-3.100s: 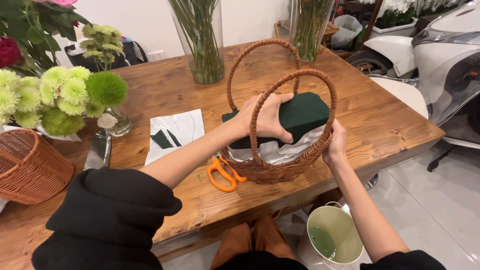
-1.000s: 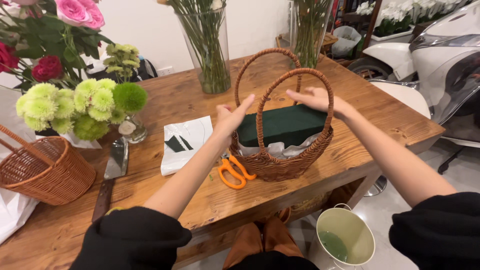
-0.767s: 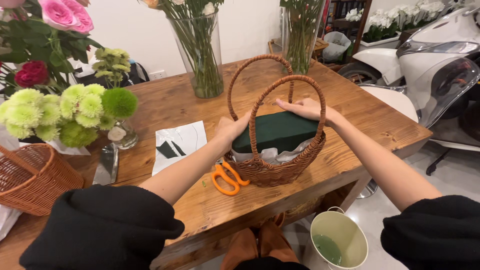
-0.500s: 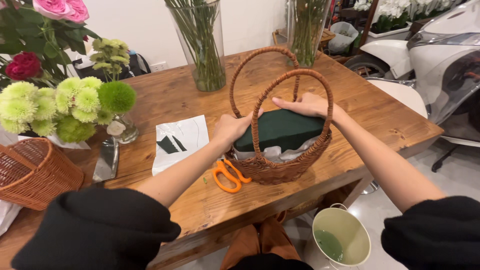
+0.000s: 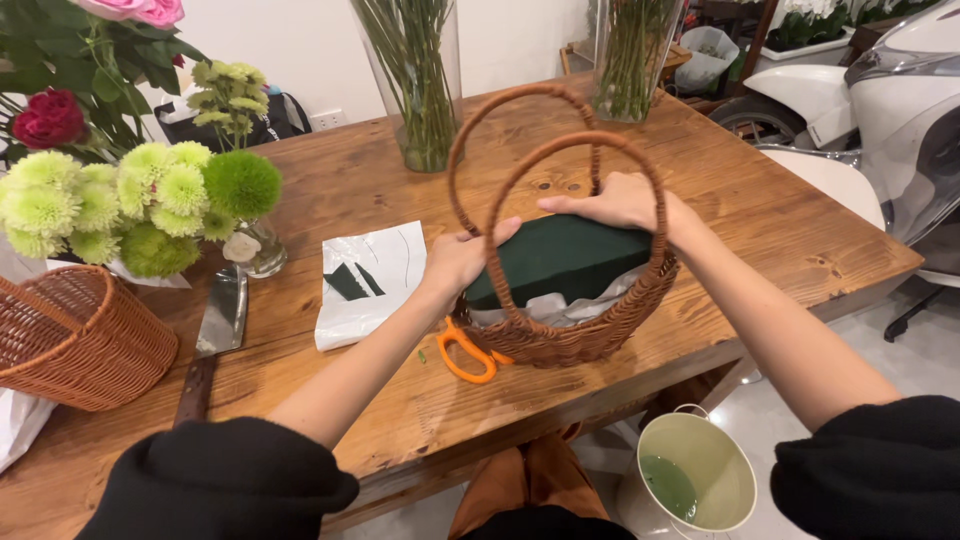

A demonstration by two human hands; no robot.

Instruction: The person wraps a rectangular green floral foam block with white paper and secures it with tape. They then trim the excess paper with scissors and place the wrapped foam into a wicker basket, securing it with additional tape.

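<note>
A brown wicker basket (image 5: 590, 335) with two tall hoop handles stands near the front edge of the wooden table (image 5: 370, 190). Inside it lies a dark green foam block (image 5: 560, 258) on a whitish liner. My left hand (image 5: 462, 258) presses against the block's left end. My right hand (image 5: 618, 200) grips the block's far right edge, reaching between the handles. Orange-handled scissors (image 5: 465, 352) lie on the table just left of the basket.
A white plastic sheet (image 5: 368, 280) lies left of the basket, and a large knife (image 5: 215, 335) beyond it. A second wicker basket (image 5: 75, 340) sits at far left by green and pink flowers (image 5: 130, 200). Two glass vases of stems (image 5: 415, 85) stand behind. A pale bucket (image 5: 695, 475) sits on the floor.
My hands have moved from pressing the top of the block to holding its two ends. The view has shifted slightly; the basket stays in place.
</note>
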